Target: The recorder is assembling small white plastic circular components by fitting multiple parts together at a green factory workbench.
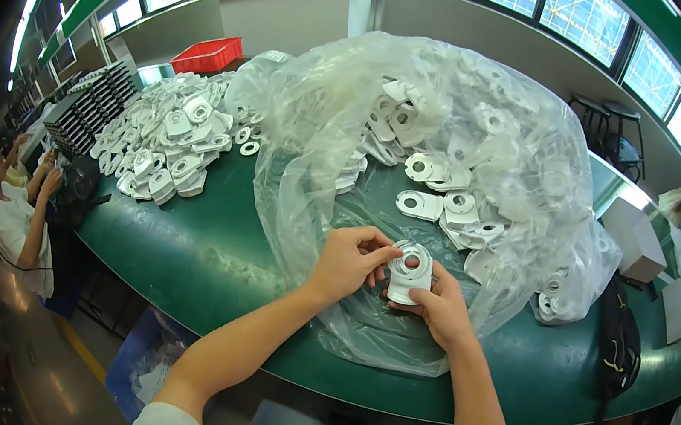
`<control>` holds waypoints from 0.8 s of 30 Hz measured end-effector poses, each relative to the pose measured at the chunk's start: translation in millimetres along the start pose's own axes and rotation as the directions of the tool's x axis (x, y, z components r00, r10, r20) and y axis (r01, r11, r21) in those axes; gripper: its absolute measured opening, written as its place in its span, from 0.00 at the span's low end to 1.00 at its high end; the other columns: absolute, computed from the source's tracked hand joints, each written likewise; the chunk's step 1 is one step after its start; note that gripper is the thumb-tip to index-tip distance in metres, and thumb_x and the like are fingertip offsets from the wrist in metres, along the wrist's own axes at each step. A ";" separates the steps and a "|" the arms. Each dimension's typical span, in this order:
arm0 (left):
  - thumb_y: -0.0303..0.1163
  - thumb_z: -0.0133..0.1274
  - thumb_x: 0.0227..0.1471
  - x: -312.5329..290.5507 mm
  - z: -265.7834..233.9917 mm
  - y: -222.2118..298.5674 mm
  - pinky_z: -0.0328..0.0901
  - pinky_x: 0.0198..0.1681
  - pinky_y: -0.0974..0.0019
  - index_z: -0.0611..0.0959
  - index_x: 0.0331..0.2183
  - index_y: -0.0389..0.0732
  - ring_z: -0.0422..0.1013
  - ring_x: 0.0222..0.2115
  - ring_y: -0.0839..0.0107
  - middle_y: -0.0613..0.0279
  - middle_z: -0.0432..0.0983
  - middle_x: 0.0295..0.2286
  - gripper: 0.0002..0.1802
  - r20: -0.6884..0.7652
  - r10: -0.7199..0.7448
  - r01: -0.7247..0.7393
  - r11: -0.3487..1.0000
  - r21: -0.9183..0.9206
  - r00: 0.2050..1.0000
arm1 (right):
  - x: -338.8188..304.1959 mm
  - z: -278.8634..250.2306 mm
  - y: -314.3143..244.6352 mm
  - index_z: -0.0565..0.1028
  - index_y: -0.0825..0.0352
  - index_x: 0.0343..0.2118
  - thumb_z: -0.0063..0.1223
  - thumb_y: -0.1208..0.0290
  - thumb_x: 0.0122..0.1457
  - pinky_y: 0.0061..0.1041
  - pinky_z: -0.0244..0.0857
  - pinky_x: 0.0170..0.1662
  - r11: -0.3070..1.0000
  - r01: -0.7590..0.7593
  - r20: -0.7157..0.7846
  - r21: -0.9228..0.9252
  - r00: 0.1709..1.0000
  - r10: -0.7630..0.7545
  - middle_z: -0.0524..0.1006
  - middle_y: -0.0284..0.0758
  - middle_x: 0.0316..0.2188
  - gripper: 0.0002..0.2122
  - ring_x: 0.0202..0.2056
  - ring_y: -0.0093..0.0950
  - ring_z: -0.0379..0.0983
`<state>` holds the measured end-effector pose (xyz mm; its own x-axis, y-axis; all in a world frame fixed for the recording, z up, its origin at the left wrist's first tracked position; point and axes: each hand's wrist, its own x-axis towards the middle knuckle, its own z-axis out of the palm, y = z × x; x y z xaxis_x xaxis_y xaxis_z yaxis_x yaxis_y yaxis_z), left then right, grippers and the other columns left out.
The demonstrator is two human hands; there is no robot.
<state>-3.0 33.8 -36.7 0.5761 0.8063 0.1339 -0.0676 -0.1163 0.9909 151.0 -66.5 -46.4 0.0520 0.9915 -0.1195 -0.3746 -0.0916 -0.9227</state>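
In front of me is a white plastic part point(404, 289) with a round ringed opening at its top and a flat squared lower end. My right hand point(442, 307) grips its lower end, thumb on the front face and fingers behind. Thumb and forefinger of my left hand point(349, 262) are pinched at the left edge of the round opening; whether they hold a separate ring there cannot be made out. Just beyond, a large clear plastic bag point(304, 165) lies open, with many similar white parts point(419, 205) inside.
Left of the bag, a heap of white parts point(183, 136) and loose rings point(249, 148) covers the green table point(154, 253). A red bin point(207, 55) stands behind. Stacked dark trays point(88, 115) and a co-worker point(18, 213) are left; a black bag point(620, 344) and white box point(634, 240) sit right.
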 end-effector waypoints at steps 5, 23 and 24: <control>0.26 0.56 0.50 -0.5 8.0 2.5 0.64 0.16 0.77 0.80 0.28 0.31 0.70 0.16 0.80 0.61 0.75 0.19 0.07 -0.013 0.012 -0.012 1.000 -0.012 1.000 | -1.8 -3.3 -1.4 0.61 0.73 0.52 0.43 0.85 0.50 0.33 0.74 0.41 0.999 0.034 0.014 -0.021 0.999 -0.033 0.72 0.42 0.42 0.22 0.40 0.33 0.74; 0.27 0.59 0.48 1.0 7.2 -14.3 0.62 0.22 0.80 0.78 0.28 0.33 0.68 0.21 0.85 0.67 0.75 0.21 0.08 0.001 0.134 -0.131 0.966 0.225 0.991 | 0.5 -3.2 4.7 0.64 0.72 0.48 0.41 0.78 0.59 0.25 0.72 0.30 0.995 0.071 -0.012 -0.064 0.997 -0.072 0.75 0.42 0.36 0.13 0.34 0.31 0.76; 0.27 0.59 0.48 3.2 5.9 -18.0 0.62 0.23 0.80 0.79 0.29 0.34 0.68 0.22 0.85 0.67 0.74 0.21 0.07 -0.011 0.162 -0.158 0.973 0.169 0.987 | 0.6 -3.0 4.5 0.65 0.72 0.47 0.41 0.78 0.59 0.24 0.71 0.29 0.994 0.089 0.000 -0.069 0.996 -0.089 0.75 0.42 0.36 0.13 0.34 0.31 0.76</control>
<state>4.9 35.1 -54.2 0.5484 0.7832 0.2929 -0.0189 -0.3386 0.9408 152.1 -66.6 -51.8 0.0852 0.9957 -0.0366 -0.3033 -0.0090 -0.9528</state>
